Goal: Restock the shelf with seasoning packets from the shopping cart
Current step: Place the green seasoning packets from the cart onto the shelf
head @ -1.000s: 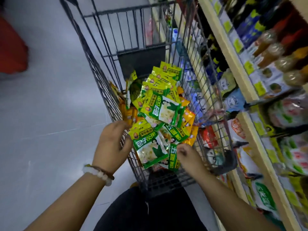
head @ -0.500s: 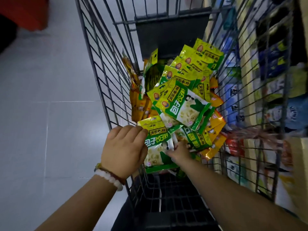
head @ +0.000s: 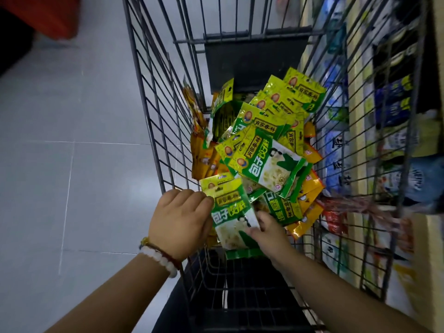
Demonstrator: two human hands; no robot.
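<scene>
A wire shopping cart (head: 153, 131) holds a heap of green-and-yellow seasoning packets (head: 266, 155) with orange packets (head: 204, 159) under and beside them. My left hand (head: 180, 219), a bead bracelet on its wrist, grips the left edge of a small stack of green packets (head: 228, 212) at the near end of the heap. My right hand (head: 266, 234) pinches the same stack at its lower right edge. The shelf (head: 355, 97) runs along the right side, seen through the cart's wires.
Blue, white and red packaged goods (head: 394, 102) fill the shelf on the right. Grey tiled floor (head: 72, 164) lies to the left of the cart. A red object (head: 48, 15) sits at the top left corner.
The view has moved in closer over the cart. Both hands have closed in on the near green packets, and the right hand has come up from the lower packet to the stack's edge.
</scene>
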